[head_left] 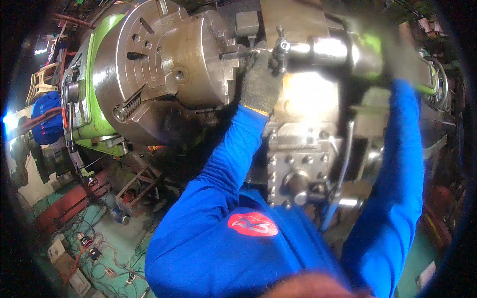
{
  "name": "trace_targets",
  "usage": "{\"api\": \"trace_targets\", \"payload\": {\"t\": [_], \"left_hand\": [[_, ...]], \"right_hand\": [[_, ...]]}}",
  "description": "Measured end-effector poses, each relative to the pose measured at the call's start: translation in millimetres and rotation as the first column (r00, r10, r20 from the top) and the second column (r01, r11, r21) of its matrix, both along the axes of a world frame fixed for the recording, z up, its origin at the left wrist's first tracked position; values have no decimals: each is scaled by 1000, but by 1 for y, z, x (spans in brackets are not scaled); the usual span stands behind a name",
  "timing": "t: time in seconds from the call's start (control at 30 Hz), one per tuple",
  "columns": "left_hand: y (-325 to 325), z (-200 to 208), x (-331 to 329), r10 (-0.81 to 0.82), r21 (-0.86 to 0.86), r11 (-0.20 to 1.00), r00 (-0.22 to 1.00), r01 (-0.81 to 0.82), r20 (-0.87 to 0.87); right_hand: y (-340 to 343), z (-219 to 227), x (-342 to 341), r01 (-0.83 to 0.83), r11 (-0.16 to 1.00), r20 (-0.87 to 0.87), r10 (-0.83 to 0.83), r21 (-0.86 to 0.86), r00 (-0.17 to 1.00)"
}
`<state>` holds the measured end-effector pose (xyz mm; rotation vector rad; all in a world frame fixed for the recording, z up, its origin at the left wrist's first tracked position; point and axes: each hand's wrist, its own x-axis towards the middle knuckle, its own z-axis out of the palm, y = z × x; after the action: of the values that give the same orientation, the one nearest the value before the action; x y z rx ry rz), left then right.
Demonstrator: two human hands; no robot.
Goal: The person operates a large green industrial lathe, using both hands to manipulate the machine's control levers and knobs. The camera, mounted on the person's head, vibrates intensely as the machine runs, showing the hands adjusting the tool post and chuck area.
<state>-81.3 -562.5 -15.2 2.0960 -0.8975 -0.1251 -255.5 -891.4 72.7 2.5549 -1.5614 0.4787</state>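
My left hand (258,87), in a dark knitted glove, reaches between the big steel lathe chuck (194,57) and the tailstock. Its fingers are curled at a thin metal rod beside a metal fitting with a crossbar (282,46). What they grip is mostly hidden by the glove. The fitting sits at the end of the shiny tailstock spindle (330,50). A dark jaw piece (234,54) points from the chuck toward these fingers. Farther right, my right hand (405,57) is smeared by motion at the green tailstock's outer end; its fingers cannot be made out.
Below the spindle stands the bolted steel carriage (298,174) with a long lever (345,154). A handwheel (441,84) is at the far right. Cables and sockets (92,251) lie on the green floor at lower left, near a red beam (74,198) and a blue object (47,117).
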Motion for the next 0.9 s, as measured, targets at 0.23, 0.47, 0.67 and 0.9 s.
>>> {"api": "trace_targets", "payload": {"t": [0.23, 0.47, 0.67, 0.9], "left_hand": [[-7, -28, 1, -102, -335, 942, 967, 19, -234], [3, -20, -7, -232, -453, 881, 958, 134, -170], [-1, 3, -1, -110, -145, 982, 991, 120, 71], [3, -8, 6, -199, 149, 977, 888, 150, 413]], "right_hand": [[27, 33, 3, 20, 994, 15, -22, 110, 1000], [0, 2, 2, -22, 999, -5, 22, -41, 1000], [3, 4, -3, -38, 998, 34, 39, -45, 999], [-5, 3, -10, -63, 993, 49, 59, 97, 997]]}}
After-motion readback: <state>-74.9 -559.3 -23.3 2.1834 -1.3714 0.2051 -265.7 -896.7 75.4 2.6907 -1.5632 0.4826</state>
